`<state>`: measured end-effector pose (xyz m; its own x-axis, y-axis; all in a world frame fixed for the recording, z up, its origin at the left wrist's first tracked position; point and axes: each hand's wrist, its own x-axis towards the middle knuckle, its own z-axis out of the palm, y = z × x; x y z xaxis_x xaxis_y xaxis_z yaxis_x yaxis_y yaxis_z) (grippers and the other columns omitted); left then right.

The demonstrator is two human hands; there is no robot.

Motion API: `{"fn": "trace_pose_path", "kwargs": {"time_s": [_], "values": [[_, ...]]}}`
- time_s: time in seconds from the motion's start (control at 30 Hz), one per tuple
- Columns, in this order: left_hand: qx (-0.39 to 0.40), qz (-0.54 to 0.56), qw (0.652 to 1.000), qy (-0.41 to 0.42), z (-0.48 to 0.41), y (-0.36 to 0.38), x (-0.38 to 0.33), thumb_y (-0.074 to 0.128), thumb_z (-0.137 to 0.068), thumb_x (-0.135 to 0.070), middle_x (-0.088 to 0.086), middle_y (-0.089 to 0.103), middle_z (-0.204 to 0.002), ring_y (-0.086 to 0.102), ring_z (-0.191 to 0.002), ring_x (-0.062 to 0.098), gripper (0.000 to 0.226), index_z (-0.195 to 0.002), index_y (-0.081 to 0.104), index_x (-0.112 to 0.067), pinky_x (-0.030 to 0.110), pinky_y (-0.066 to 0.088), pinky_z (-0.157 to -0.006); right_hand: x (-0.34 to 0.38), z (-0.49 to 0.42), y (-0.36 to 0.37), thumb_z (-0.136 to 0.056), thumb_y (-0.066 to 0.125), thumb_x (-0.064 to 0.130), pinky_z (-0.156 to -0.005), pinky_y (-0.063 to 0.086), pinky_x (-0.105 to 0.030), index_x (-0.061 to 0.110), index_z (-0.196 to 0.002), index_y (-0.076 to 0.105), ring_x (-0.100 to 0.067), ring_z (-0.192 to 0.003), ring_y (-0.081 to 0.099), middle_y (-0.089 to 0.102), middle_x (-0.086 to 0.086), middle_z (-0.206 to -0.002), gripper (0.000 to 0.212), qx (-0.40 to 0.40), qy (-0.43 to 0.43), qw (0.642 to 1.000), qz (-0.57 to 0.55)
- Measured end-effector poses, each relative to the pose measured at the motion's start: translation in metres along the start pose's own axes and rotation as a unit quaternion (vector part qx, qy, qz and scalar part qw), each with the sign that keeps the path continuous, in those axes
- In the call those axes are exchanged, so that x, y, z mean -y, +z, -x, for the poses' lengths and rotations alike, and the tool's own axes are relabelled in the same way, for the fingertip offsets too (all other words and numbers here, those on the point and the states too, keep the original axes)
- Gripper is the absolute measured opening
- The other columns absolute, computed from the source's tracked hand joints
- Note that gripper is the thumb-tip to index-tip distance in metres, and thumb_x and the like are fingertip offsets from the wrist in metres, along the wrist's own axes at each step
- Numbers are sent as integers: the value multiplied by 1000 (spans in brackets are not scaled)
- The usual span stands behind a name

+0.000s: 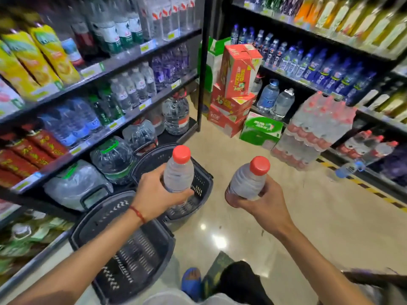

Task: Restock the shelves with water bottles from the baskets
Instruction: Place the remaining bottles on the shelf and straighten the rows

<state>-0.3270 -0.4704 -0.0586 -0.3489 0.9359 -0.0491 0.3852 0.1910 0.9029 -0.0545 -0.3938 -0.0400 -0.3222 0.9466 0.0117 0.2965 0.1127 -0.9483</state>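
My left hand (pixel 158 194) grips a clear water bottle (pixel 178 172) with a red cap, held upright above the far dark basket (pixel 202 183). My right hand (pixel 255 201) grips a second red-capped water bottle (pixel 250 181), tilted slightly right, over the floor. A nearer dark basket (pixel 123 249) lies on the floor below my left forearm; I see nothing inside it. The shelves on the left (pixel 123 119) carry rows of small water bottles.
Large water jugs (pixel 114 159) stand on the bottom left shelf. Red and green cartons (pixel 235 91) are stacked at the aisle's end. A shrink-wrapped pack of red-capped bottles (pixel 312 130) leans by the right shelves. One bottle (pixel 348 169) lies on the floor at right.
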Motion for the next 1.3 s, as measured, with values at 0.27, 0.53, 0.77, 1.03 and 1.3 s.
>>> {"fn": "trace_pose_path", "kwargs": {"time_s": [0.27, 0.53, 0.77, 1.03, 1.3], "values": [[-50, -40, 998, -7, -128, 40, -24, 98, -59, -28, -18, 76, -84, 67, -76, -8, 41, -90, 72, -24, 13, 51, -69, -25, -152, -43, -67, 96, 9, -79, 53, -18, 18, -106, 70, -9, -90, 71, 76, 8, -98, 48, 39, -26, 999, -22], [-132, 3, 991, -28, -237, 94, -68, 96, -68, -19, -27, 72, -103, 67, -91, -10, 55, -113, 65, -25, 8, 49, -78, -32, -331, -94, -67, 98, 20, -88, 54, -22, 24, -113, 69, -12, -101, 70, 75, 10, -106, 54, 168, -89, 981, -21], [-240, 45, 965, -91, -297, 109, -98, 90, -61, -40, -9, 76, -110, 71, -102, 9, 67, -120, 64, -22, 26, 56, -89, -14, -455, -94, -67, 98, 16, -86, 52, -16, 30, -115, 67, -4, -101, 71, 75, 16, -110, 59, 273, -120, 953, -48], [-373, -34, 919, -121, -370, 81, -93, 101, -58, -30, -15, 73, -104, 68, -92, -4, 66, -112, 62, -28, 19, 53, -83, 8, -566, -37, -67, 98, 14, -80, 53, -17, 29, -104, 67, 0, -88, 70, 76, 15, -100, 51, 361, -157, 918, -49], [-447, -17, 885, -130, -449, 31, -77, 96, -58, -45, -4, 73, -110, 70, -104, 15, 66, -113, 63, -33, 50, 57, -92, 40, -663, 29, -65, 100, 27, -87, 57, -30, 30, -109, 68, -9, -96, 72, 77, 12, -104, 54, 419, -185, 888, -41]]}}
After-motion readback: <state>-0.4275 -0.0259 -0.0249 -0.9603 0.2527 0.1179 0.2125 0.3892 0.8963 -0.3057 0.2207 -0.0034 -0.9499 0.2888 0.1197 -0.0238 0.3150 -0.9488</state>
